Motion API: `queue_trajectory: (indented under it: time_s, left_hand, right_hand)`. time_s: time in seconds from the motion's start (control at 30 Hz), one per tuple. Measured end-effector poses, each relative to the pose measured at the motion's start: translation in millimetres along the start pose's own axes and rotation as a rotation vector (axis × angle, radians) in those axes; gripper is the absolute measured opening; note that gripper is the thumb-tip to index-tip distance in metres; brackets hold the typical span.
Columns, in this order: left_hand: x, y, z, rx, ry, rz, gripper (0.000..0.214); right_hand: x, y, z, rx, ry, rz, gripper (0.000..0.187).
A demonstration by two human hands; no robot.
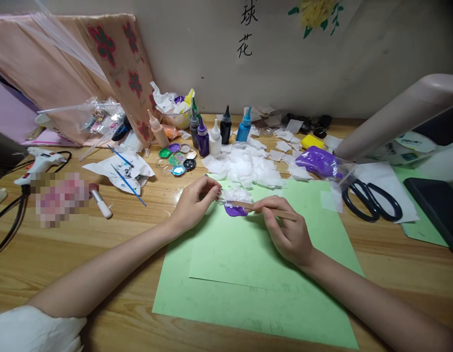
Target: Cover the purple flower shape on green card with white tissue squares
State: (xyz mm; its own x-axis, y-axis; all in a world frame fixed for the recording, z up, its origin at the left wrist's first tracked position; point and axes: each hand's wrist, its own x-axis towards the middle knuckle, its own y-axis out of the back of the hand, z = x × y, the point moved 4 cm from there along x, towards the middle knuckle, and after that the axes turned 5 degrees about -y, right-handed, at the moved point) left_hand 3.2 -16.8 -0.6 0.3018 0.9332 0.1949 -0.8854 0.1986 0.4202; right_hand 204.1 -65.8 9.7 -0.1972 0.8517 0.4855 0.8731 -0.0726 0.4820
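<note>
My right hand (288, 233) grips a flat wooden craft stick (281, 212), whose far end touches a clump of white tissue paper (234, 194). Purple clay (235, 210) shows under the front of that clump, on light green paper (263, 313). At the clump's left edge is my left hand (195, 203), fingers curled, with thumb and fingertips pinched against the tissue paper. Just behind lies a loose heap of white tissue paper squares (244, 165).
Behind stand several paint bottles (203, 138) and a paint palette (178, 159). To the left lie brushes (128, 184) on stained paper and a glue gun (41, 164). On the right are a purple clay bag (318, 161), black-handled scissors (373, 201), a phone (435, 212) and a slanted grey post (398, 117).
</note>
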Motion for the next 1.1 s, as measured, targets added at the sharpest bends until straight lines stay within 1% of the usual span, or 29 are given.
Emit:
queue_trajectory:
  time_s: [0.07, 0.13, 0.2, 0.27, 0.33, 0.47, 0.53, 0.6, 0.73, 0.8, 0.93, 1.03, 1.1]
  left_hand:
    - [2.0, 7.9, 0.9, 0.157, -0.035, 0.06, 0.02]
    - [4.5, 16.1, 2.4, 0.376, -0.082, 0.115, 0.019]
    - [6.4, 20.2, 4.6, 0.554, -0.149, 0.112, 0.015]
    - [6.9, 18.9, 6.6, 0.642, -0.226, 0.053, 0.014]
    - [5.7, 14.3, 8.1, 0.673, -0.298, -0.021, 0.017]
    - [2.9, 3.6, 6.0, 0.726, -0.369, -0.16, 0.033]
    - [2.8, 0.7, 2.9, 0.725, -0.367, -0.204, 0.042]
    - [3.4, 0.5, 1.0, 0.709, -0.363, -0.207, 0.048]
    - [4.1, 4.9, 3.0, 0.685, -0.37, -0.141, 0.053]
    - [4.0, 8.4, 6.1, 0.646, -0.38, -0.094, 0.055]
    - [2.3, 15.4, 13.7, 0.523, -0.42, -0.017, 0.055]
    - [-0.5, 18.1, 19.2, 0.393, -0.454, -0.018, 0.051]
    - [-2.4, 19.7, 21.9, 0.267, -0.465, -0.026, 0.043]
  right_hand:
    - [-2.1, 2.9, 1.3, 0.068, 0.006, 0.045, 0.017]
    - [-3.8, 4.7, 1.8, 0.113, 0.023, 0.078, 0.017]
    - [-4.3, 4.9, 2.2, 0.128, 0.026, 0.082, 0.017]
    - [-3.8, 4.7, 2.1, 0.125, 0.02, 0.077, 0.017]
    - [-3.2, 4.9, 1.5, 0.117, 0.019, 0.079, 0.017]
    - [-3.2, 5.1, 0.7, 0.115, 0.027, 0.074, 0.017]
    - [-3.4, 4.8, 0.9, 0.121, 0.027, 0.069, 0.017]
    - [-3.6, 4.7, 1.0, 0.127, 0.028, 0.07, 0.017]
    - [-3.6, 6.1, 0.4, 0.116, 0.033, 0.103, 0.016]
    - [-3.4, 5.8, -0.2, 0.102, 0.034, 0.083, 0.016]
    - [-2.0, 2.8, -2.4, 0.077, 0.048, -0.014, 0.016]
    - [-0.6, 1.8, -4.0, 0.051, 0.058, -0.027, 0.016]
    - [0.0, 1.6, -3.7, 0.028, 0.048, -0.02, 0.015]
